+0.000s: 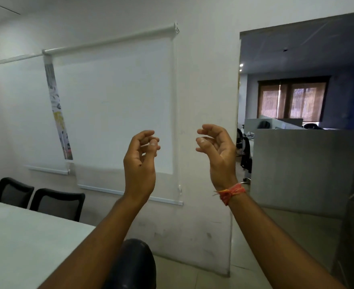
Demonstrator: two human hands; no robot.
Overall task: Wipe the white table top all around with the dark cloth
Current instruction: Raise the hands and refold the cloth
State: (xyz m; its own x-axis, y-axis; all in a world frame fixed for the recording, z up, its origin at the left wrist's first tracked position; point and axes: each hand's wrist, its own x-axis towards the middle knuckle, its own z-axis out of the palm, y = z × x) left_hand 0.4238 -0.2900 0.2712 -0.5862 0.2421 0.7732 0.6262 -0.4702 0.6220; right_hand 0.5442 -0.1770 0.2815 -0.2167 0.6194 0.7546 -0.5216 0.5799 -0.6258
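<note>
Matt white table top (15,236) — mesh-backed chairs (57,205)

Your head camera, one wide-angle view, faces forward across an office room rather than down at the table (25,243).

You see from your own eye level: both forearms rise from the bottom edge, the left hand (140,161) and right hand (218,151) close to the lens at mid-frame. The table fills only the lower left corner, two chairs (40,199) behind it. The blind (113,105) hangs straight ahead; a doorway (301,97) opens far right. Straight lines bow at the edges.
</note>
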